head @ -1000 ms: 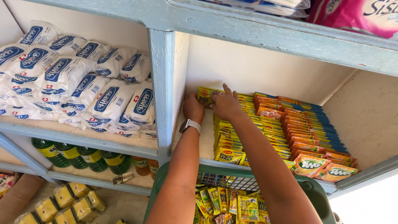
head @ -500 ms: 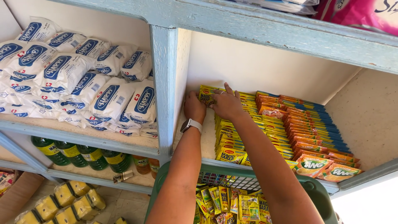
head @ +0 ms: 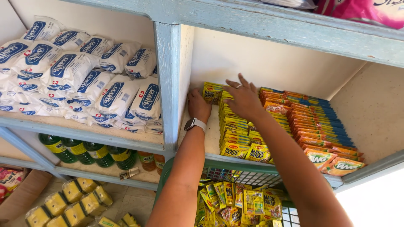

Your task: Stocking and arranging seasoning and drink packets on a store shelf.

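- Fingers (head: 243,80) of my right hand (head: 243,100) are spread and lie flat on top of the yellow sachets (head: 235,132), pinching nothing; my left hand (head: 198,105) rests with its fingers together against the far end of the same sachets, and I cannot tell whether it grips any.
- I take the blue post (head: 167,84) as my landmark: the shelf (head: 219,157) I work in opens just right of it, with a pale back wall.
- Left of the post, white bags (head: 80,80) with blue labels are heaped on the neighbouring shelf, reaching right up to it.
- Right of the post, the yellow sachets stand in rows running from the front edge to the back wall; my hands are at their far end.
- Further right of the post, orange sachets (head: 311,126) lie in rows touching the yellow ones, with two orange drink packets (head: 332,162) at the front.
- Below and left of the post, green bottles (head: 80,151) with yellow labels stand in a row on a lower shelf.
- Below and right of the post, a green basket (head: 166,174) holds more loose yellow sachets, under my arms.
- Far below and left of the post, yellow packs (head: 71,204) lie on the floor.
- Just right of the post, a watch (head: 192,124) with a white strap sits on my left wrist.
- A ring (head: 238,85) shows on one right finger.
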